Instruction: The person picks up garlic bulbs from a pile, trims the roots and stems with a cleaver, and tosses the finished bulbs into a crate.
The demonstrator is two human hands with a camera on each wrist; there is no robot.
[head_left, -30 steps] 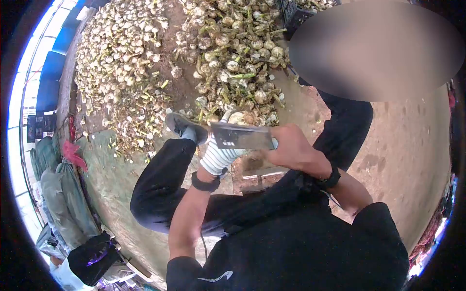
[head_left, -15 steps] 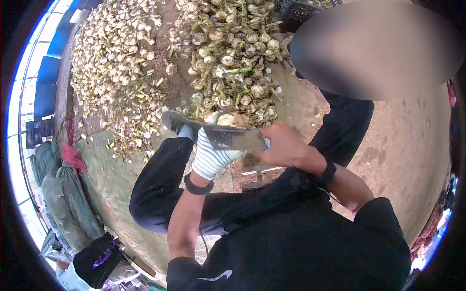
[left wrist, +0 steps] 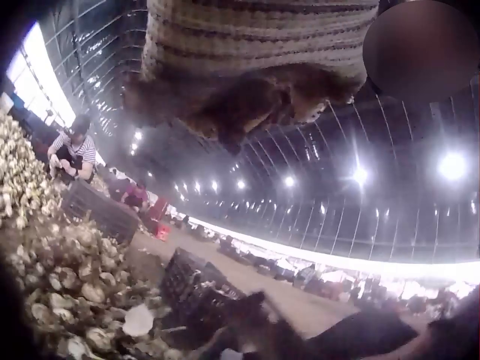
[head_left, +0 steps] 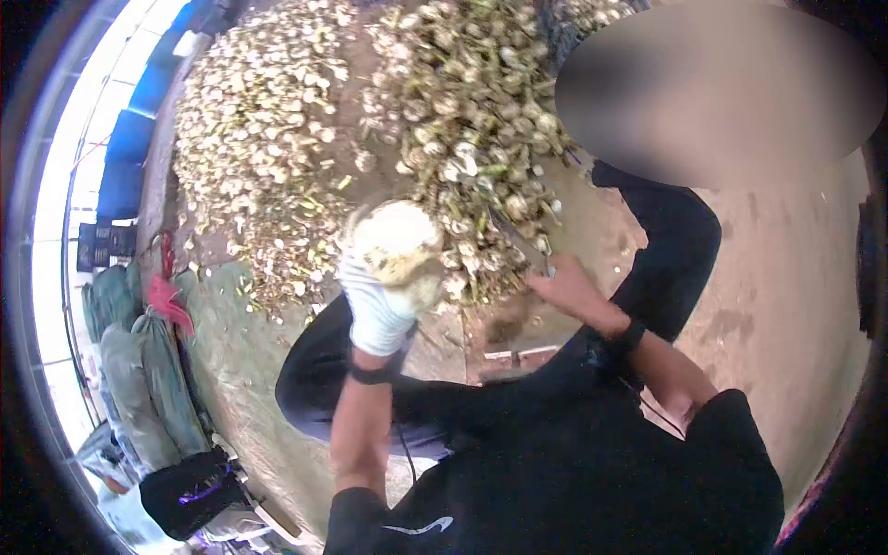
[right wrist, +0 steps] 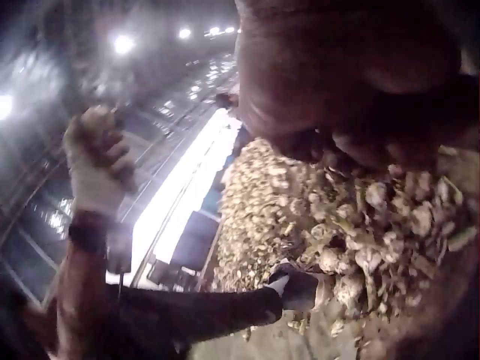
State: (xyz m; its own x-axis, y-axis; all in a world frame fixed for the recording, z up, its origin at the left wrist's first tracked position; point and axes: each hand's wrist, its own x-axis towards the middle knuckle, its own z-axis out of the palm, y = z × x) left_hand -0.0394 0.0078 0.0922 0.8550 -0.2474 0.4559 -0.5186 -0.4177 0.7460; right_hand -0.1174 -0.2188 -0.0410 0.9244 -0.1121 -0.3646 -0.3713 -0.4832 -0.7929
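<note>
My head camera looks steeply down over my arms at the garlic heap (head_left: 435, 120); both wrist cameras sit close, angled upward, sharing that heap.

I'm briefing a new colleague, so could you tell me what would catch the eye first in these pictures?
The big heaps of garlic bulbs spread over the ground ahead. In front of them, the gloved left hand is raised, gripping a pale bulb. To its right, the bare right hand holds a knife low against the heap.

Black shirt (head_left: 573, 481) (white logo), striped white glove (head_left: 377, 310), black wristbands (head_left: 370, 375).
</note>
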